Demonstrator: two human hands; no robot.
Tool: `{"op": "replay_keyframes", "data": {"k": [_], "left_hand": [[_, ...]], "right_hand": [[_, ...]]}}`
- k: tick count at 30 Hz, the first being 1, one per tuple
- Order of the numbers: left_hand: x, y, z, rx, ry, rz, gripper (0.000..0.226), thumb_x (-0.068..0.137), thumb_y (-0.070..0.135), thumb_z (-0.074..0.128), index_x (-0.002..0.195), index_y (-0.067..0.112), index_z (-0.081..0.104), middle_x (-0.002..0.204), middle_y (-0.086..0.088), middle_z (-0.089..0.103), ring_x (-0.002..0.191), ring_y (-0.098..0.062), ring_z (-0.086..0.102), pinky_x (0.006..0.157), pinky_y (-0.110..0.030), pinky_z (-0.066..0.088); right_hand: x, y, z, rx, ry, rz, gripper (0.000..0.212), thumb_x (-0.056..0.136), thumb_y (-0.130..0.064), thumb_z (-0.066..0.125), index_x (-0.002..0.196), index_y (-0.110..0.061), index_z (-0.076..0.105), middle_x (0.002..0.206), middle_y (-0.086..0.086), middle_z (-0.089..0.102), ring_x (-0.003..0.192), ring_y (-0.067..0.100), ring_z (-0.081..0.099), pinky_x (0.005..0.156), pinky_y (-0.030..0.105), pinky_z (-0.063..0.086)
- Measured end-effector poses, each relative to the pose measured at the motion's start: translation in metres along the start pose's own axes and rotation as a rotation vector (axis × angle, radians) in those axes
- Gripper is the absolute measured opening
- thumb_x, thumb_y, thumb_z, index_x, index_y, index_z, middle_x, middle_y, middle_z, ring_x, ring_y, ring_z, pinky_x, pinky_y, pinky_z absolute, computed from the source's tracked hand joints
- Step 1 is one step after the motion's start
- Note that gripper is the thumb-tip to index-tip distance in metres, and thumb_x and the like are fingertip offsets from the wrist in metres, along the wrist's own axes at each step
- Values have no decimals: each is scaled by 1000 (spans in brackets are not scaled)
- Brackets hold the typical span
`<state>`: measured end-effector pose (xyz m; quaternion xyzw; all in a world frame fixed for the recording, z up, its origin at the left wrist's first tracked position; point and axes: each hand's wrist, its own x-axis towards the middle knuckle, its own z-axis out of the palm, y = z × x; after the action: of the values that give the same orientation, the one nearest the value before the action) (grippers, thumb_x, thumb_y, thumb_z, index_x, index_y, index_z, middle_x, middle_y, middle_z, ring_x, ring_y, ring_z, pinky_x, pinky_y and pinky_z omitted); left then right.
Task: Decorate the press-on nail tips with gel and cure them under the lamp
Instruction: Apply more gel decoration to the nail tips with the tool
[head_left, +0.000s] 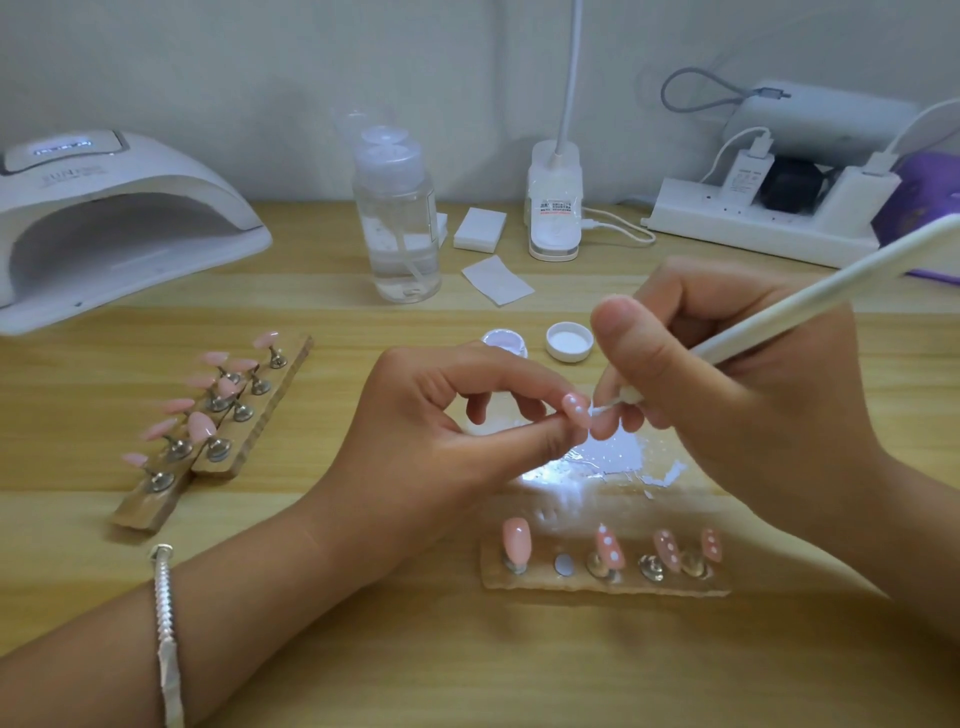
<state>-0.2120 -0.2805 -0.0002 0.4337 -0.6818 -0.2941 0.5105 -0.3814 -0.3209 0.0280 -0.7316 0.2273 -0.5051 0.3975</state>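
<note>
The pink dotted nail tip (575, 408), pinched mid-table between the left hand (441, 441) thumb and forefinger, runs 11-to-5 o'clock. The right hand (727, 395) grips the dotting pen (779, 319), point at its 3 o'clock edge. Gel pot (504, 341) at 12, holder strip (545, 584) at 6, lamp (104, 208) at 10

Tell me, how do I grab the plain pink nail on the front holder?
Pinch the metal stand under the plain pink nail, coming from the left. That end of the holder is open, and you avoid touching the nail's glossy face.
</note>
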Motion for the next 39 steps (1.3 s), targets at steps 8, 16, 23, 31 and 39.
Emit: {"op": "replay_keyframes", "data": {"k": [8,16,23,31,39], "left_hand": [[1,-1,-1,10,-3,3,10,75,15,83,79,23,78,73,9,74,63,-5,54,61,-23,37],[1,-1,-1,13,7,21,12,75,15,82,78,25,77,71,14,72,61,-2,52,60,-20,37],[1,-1,0,12,4,15,10,75,16,81,78,24,77,69,19,70,61,-2,52,61,-18,36],[1,0,0,18,6,11,8,75,14,81,79,19,77,67,20,67,60,0,52,60,-17,36],[0,-2,-1,5,3,11,7,75,15,81,79,18,78,68,18,68,61,-2,53,61,-19,36]], "right_hand": [[0,-1,0,-37,-19,7,32,89,-20,61,62,-4,57,57,3,63,48,0,61,48,12,43],[0,0,-1,-77,-32,-1,31,90,-17,62,62,-3,58,59,2,64,49,0,61,49,10,41],[0,0,-1,-91,-31,3,31,91,-14,64,62,-3,58,57,1,64,48,0,59,49,10,41],[0,3,-2,-110,-29,29,29,90,-10,67,62,-5,61,57,9,63,46,13,56,47,18,42],[0,3,-2,-99,-47,16,29,91,-7,66,63,-2,60,58,6,65,48,5,60,49,14,43]]}}
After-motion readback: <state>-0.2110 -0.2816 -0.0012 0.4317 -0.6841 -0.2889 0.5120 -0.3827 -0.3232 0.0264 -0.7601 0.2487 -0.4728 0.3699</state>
